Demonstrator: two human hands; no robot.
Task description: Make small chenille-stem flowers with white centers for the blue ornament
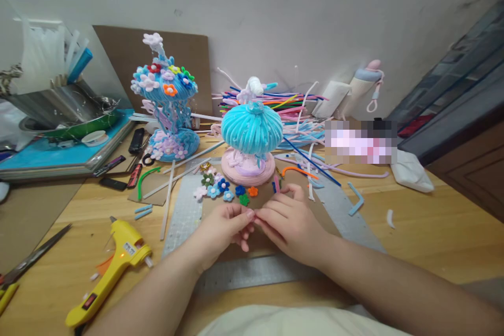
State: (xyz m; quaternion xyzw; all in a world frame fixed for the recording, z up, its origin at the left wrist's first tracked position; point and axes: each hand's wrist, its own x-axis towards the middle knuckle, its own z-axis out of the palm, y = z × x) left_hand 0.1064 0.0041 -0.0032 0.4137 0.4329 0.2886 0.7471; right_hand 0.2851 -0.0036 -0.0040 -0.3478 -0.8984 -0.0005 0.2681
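Note:
My left hand and my right hand meet fingertip to fingertip above a brown cardboard piece. Both are closed in a pinch; whatever sits between the tips is too small to make out. A short pink pipe cleaner piece shows just behind my right hand; whether it touches the fingers I cannot tell. Beyond the hands lie several small pipe cleaner flowers in blue, white and orange. Behind them stands a turquoise domed pipe cleaner lamp shape on a round pink base.
A decorated blue flower lamp shape stands at the back left. Front left lie a yellow hot glue gun and scissors. A pipe cleaner bundle lies along the wall, a metal pot at far left, a tissue pack at right.

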